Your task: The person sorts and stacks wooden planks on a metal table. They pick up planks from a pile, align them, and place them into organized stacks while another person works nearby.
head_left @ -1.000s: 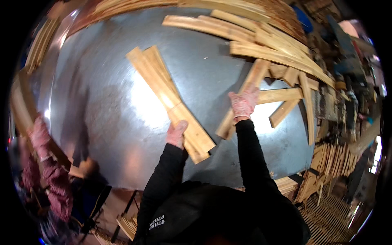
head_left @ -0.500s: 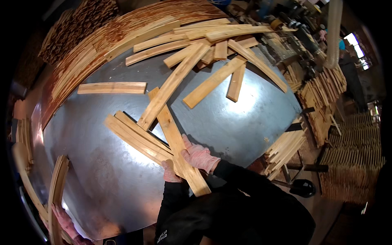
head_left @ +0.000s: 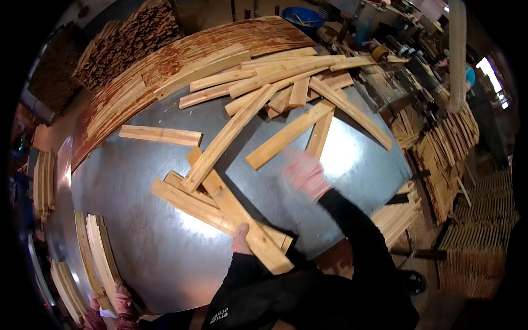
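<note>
My left hand [head_left: 240,240], in a pinkish glove, grips the near part of a long wooden board [head_left: 245,212]; its thumb shows at the edge and most fingers are hidden. Under that board, at an angle, lie other wooden boards [head_left: 190,203], whose far ends point left. Another long board [head_left: 231,137] rests across its far end. My right hand [head_left: 308,175] is off the boards, smeared by motion, over the metal table beside a short wooden piece [head_left: 320,135] and a longer board [head_left: 289,135]. Whether its fingers are apart cannot be made out.
On the metal table [head_left: 148,231], more boards [head_left: 286,77] are heaped at the far side and a single board [head_left: 160,135] lies at left. Another person's gloved hands [head_left: 124,301] hold a board stack [head_left: 103,256] at lower left. Stacked strips [head_left: 399,214] stand at right.
My right hand has left the board and moved up and right. My left hand stays on it. The other person's stack now stands farther onto the table, with both their hands in view.
</note>
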Demonstrator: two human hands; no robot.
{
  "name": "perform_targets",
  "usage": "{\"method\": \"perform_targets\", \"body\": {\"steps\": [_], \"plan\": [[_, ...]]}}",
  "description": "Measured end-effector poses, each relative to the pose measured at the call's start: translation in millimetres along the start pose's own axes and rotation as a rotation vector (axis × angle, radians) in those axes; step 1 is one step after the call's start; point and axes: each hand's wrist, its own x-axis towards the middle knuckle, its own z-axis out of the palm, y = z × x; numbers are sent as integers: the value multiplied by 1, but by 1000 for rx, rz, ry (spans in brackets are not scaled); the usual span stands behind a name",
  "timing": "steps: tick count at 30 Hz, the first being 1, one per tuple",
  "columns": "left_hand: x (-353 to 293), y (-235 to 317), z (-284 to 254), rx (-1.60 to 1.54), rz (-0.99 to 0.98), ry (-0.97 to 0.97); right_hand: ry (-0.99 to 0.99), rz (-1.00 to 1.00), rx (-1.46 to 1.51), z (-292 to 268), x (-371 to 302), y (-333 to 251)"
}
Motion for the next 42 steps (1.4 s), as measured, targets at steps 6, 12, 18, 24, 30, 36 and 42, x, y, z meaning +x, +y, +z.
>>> {"method": "perform_targets", "body": {"steps": [6, 12, 18, 24, 30, 36, 42], "plan": [[-17, -1, 106, -111, 46, 170, 204, 470, -655, -56, 26, 297], [51, -51, 17, 160, 203, 329, -429, 672, -245, -43, 3, 348], [71, -73, -15, 193, 186, 261, -288, -82, -275, -98, -4, 256], [79, -63, 21, 119, 189, 355, -192, 17, 35, -48, 313, 135], [45, -46, 47, 215, 282, 429, -562, -169, -62, 115, 393, 19], [41, -37, 52, 237, 165, 410, -781, -90, 72, 123, 346, -45], [12, 3, 51, 410, 228, 482, -1050, 136, 572, 79, 275, -84]]}}
